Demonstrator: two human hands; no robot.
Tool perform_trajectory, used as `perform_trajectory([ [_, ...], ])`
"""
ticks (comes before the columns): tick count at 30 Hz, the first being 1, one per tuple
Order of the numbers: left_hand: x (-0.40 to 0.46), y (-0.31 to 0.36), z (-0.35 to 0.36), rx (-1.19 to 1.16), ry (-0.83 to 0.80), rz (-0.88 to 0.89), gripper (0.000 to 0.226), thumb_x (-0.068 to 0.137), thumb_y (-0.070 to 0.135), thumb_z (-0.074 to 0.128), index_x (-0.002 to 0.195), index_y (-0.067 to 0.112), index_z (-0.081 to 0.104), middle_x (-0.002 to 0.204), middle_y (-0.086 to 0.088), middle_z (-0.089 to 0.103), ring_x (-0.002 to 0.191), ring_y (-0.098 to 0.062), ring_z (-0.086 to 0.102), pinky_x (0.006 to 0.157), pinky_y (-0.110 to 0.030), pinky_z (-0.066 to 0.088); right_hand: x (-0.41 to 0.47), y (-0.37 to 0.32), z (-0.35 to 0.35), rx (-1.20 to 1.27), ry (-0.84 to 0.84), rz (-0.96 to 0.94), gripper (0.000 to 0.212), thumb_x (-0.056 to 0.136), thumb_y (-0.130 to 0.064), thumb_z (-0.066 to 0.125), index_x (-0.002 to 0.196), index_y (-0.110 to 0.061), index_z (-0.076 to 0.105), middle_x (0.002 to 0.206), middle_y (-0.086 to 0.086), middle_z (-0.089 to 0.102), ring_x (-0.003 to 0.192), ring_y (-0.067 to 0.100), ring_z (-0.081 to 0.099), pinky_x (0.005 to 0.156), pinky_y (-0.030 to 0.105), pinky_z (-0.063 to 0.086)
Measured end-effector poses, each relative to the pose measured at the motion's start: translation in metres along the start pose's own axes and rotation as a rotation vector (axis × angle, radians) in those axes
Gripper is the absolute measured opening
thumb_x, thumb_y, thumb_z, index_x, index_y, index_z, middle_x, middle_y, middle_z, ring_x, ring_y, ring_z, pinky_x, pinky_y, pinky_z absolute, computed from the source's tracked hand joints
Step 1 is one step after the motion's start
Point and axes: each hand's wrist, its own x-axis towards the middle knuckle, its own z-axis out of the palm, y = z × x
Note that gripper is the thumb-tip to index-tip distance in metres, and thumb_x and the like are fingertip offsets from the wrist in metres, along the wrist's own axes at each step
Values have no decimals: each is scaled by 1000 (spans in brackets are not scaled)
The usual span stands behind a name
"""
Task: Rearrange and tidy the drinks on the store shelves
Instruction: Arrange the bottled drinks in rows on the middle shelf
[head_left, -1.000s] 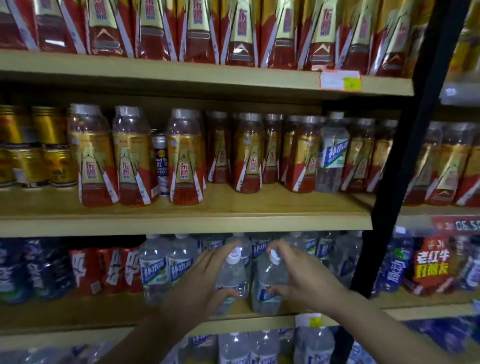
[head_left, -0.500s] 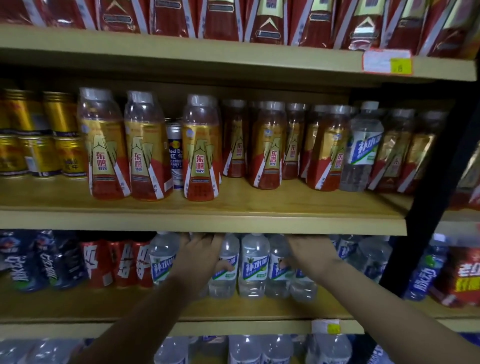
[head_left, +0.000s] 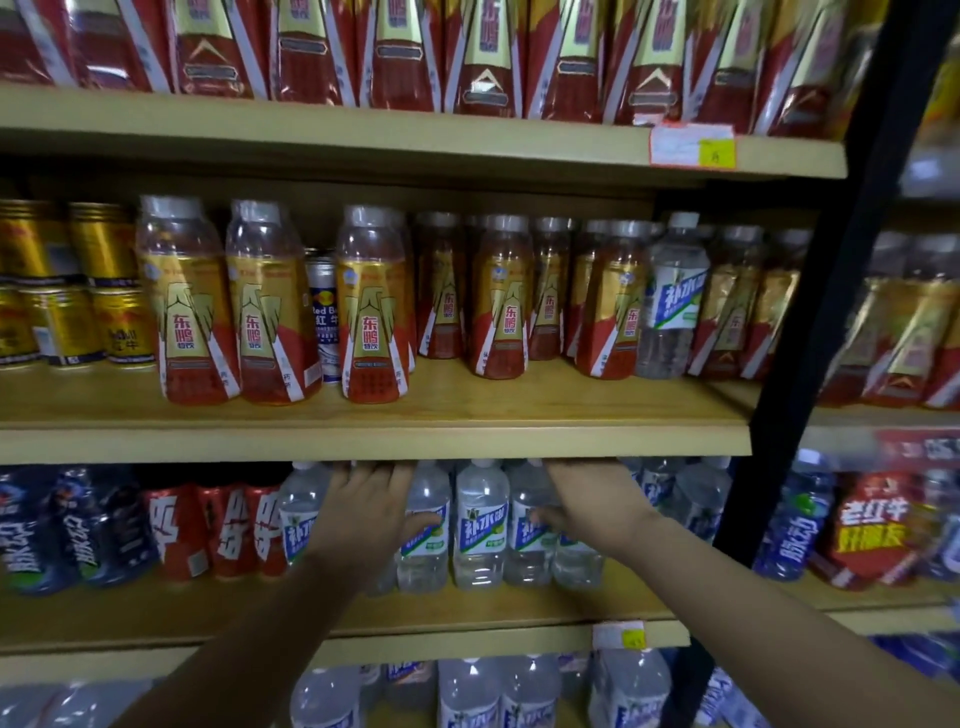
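Reaching into the lower shelf (head_left: 467, 616), your left hand (head_left: 363, 519) and right hand (head_left: 592, 512) each curl round a water bottle (head_left: 480, 525) row's ends. Push them back evenly, labels forward, keeping bottles upright.

The fingertips of the left hand (head_left: 363, 514) and right hand (head_left: 597, 512) vanish behind the middle shelf's front edge (head_left: 374, 441), so their grip cannot be told. The top row of cartons (head_left: 488, 57) is cut off by the upper edge. The drinks beyond the black upright (head_left: 831, 312) are blurred.
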Motion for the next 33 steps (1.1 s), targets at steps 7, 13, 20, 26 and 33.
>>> perform_trajectory([
  [7, 19, 44, -41, -197, 308, 446, 27, 97, 26, 47, 114, 16, 66, 97, 0, 67, 80, -16, 62, 58, -29, 53, -58, 37, -53, 246, 349, -118, 23, 98, -37, 51, 112, -32, 68, 83, -16, 73, 70, 5, 68, 60, 29, 54],
  [13, 127, 123, -122, -372, 498, 432, 37, 89, 24, 53, 124, 15, 56, 116, -3, 60, 104, -24, 56, 83, -37, 50, -18, 78, -90, 546, 601, 262, 41, 95, -18, 60, 135, -24, 50, 121, -5, 65, 113, 13, 61, 95, 37, 52],
  [20, 270, 180, -150, -92, 282, 322, 69, 84, 43, 63, 142, 14, 43, 140, -9, 51, 129, -31, 43, 106, -42, 33, 17, 94, -71, 455, 335, 590, 86, 92, -41, 59, 159, -17, 9, 162, 8, 23, 148, 26, 27, 117, 41, 32],
  [26, 322, 181, -133, -81, 94, 256, 108, 72, 70, 72, 153, 14, 26, 153, -13, 42, 141, -36, 37, 114, -45, 31, 21, 100, -63, 500, 308, 648, 95, 88, -43, 66, 159, -29, 4, 163, 0, 23, 138, 24, 45, 106, 40, 45],
  [33, 312, 174, -126, -164, 191, 278, 113, 70, 73, 70, 149, 10, 21, 145, -18, 49, 143, -35, 33, 119, -51, 7, 24, 96, -60, 492, 350, 684, 101, 85, -48, 73, 156, -32, 3, 159, 4, 28, 130, 29, 53, 97, 41, 50],
])
